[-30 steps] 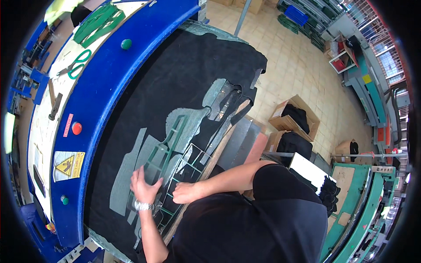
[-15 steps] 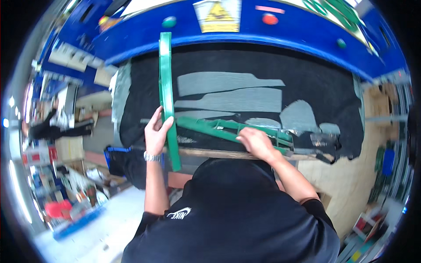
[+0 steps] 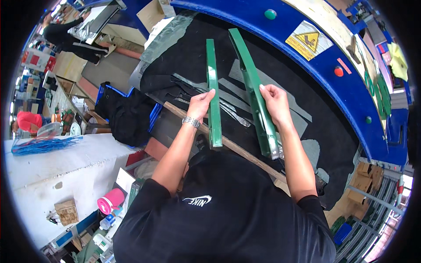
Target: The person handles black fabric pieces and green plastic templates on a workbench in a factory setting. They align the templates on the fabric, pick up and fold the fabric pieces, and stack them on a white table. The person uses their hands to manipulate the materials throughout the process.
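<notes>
My left hand (image 3: 199,106), with a metal watch at its wrist, is closed on a long, narrow green cutting die (image 3: 213,72), held lengthwise away from me. My right hand (image 3: 277,106) grips a second green cutting die (image 3: 246,61), longer and slightly bent, its thumb on the near half. Both dies are up over the black sheet material (image 3: 188,48), side by side and apart. Grey elongated openings (image 3: 290,104) show in that sheet beneath and beside the right die. Thin offcut strips (image 3: 234,115) lie between the two dies.
A blue press beam (image 3: 315,61) with coloured buttons curves across the far side. A wooden edge strip (image 3: 237,147) runs along the near side of the sheet. At left are a blue crate (image 3: 151,116) with black material and a white table (image 3: 39,175). Another person (image 3: 66,37) stands far left.
The view has turned leftward. My right hand has lifted the second die off the sheet and turned it roughly alongside the first, which my left hand still holds.
</notes>
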`<action>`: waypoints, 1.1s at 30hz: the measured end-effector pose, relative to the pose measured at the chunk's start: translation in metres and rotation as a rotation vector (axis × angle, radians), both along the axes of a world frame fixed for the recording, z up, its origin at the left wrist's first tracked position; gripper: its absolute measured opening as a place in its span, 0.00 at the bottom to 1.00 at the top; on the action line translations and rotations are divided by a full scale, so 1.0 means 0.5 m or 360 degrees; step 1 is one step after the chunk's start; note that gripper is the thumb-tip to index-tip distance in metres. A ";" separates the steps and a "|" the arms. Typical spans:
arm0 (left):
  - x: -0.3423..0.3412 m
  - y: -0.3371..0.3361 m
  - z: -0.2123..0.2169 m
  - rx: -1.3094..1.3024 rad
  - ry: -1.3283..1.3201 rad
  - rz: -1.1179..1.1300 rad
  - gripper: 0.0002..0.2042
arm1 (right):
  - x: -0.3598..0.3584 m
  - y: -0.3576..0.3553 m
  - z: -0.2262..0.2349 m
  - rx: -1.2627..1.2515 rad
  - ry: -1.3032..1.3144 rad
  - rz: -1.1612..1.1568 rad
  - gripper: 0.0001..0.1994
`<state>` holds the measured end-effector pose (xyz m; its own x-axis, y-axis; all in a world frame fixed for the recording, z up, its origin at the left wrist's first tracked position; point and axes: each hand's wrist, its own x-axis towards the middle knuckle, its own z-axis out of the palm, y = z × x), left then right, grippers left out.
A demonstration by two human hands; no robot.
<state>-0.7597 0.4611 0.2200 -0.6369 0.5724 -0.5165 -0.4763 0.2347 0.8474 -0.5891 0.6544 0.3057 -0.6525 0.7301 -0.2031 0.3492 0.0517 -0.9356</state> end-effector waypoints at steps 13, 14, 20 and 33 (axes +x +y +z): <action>-0.037 -0.009 -0.023 0.0218 0.0159 -0.0129 0.13 | -0.178 -0.101 -0.128 -0.0485 0.0138 -0.0055 0.13; -0.039 -0.008 -0.024 0.0279 0.0095 -0.0117 0.13 | -0.185 -0.105 -0.134 -0.0512 0.0164 -0.0056 0.13; -0.046 -0.004 -0.028 0.0447 -0.0138 -0.0134 0.16 | -0.205 -0.117 -0.149 -0.0580 0.0222 -0.0070 0.13; -0.049 0.001 -0.006 0.0402 -0.0217 -0.0155 0.14 | -0.199 -0.108 -0.164 -0.0707 0.0158 0.0012 0.14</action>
